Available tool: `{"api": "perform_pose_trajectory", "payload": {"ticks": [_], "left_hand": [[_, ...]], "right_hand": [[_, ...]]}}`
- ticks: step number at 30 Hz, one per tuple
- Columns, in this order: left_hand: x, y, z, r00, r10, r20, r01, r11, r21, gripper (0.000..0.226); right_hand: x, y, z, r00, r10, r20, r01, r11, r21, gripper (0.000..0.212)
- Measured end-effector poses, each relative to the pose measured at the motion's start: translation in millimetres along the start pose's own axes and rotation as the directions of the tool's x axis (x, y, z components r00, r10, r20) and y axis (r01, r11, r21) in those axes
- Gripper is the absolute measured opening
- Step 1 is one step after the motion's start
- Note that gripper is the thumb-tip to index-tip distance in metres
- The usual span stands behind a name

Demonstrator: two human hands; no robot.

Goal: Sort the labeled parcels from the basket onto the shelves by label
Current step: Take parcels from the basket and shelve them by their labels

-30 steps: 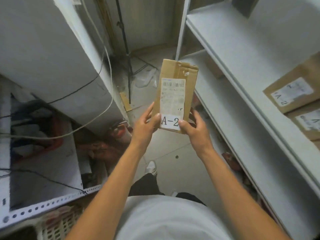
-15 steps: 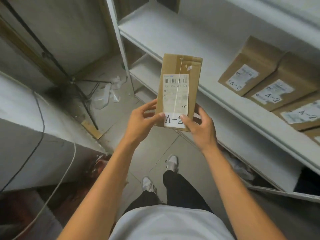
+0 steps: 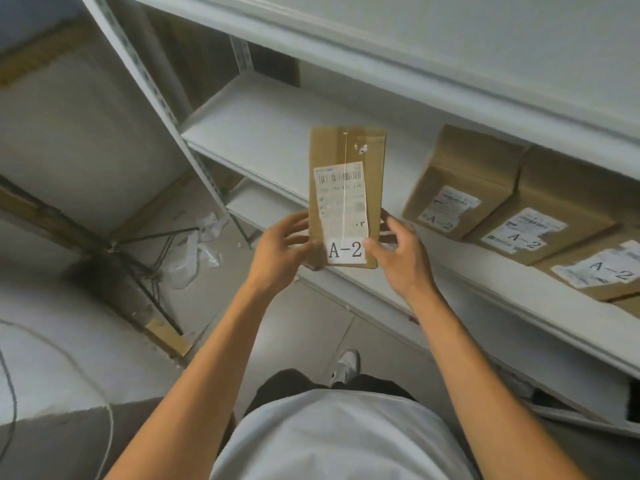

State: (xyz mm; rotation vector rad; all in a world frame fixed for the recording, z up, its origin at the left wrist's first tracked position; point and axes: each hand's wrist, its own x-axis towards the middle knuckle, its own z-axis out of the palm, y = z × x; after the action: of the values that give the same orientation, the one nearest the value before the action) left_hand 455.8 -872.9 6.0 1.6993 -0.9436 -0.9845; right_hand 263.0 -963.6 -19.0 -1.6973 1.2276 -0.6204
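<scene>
White metal shelving (image 3: 263, 119) runs across the upper right of the frame. Grey tiled floor (image 3: 322, 317) fills the lower centre; crumpled plastic (image 3: 194, 247) lies centre left.

parcel (image 3: 346, 188) A-2 upright | held by both hands: left hand (image 3: 280, 252), right hand (image 3: 401, 258) | before shelf (image 3: 263, 129)
</scene>
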Motion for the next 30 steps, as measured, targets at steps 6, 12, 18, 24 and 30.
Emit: {"api": "perform_pose_trajectory", "payload": {"ticks": [6,12,18,24,30], "left_hand": [[49,2,24,0.999,0.044,0.021,-0.045,0.998,0.046,0.060],[102,-12,38,0.991,0.052,0.124,-0.062,0.995,0.076,0.059],[147,-22,38,0.960,0.045,0.276,-0.077,0.992,0.105,0.063],[180,-25,43,0.916,0.051,0.398,-0.107,0.987,0.121,0.072],[195,-29,47,0.891,0.037,0.453,-0.119,0.981,0.155,0.078]], "right_hand": [[38,13,4,0.992,0.024,-0.125,-0.029,0.999,-0.037,0.061],[61,28,15,0.971,0.066,-0.228,-0.073,0.997,-0.024,0.061],[87,39,27,0.950,0.163,-0.265,-0.170,0.985,-0.004,0.067],[105,51,33,0.918,0.243,-0.314,-0.220,0.970,0.107,0.072],[107,52,46,0.877,0.333,-0.347,-0.240,0.928,0.285,0.082]]}}
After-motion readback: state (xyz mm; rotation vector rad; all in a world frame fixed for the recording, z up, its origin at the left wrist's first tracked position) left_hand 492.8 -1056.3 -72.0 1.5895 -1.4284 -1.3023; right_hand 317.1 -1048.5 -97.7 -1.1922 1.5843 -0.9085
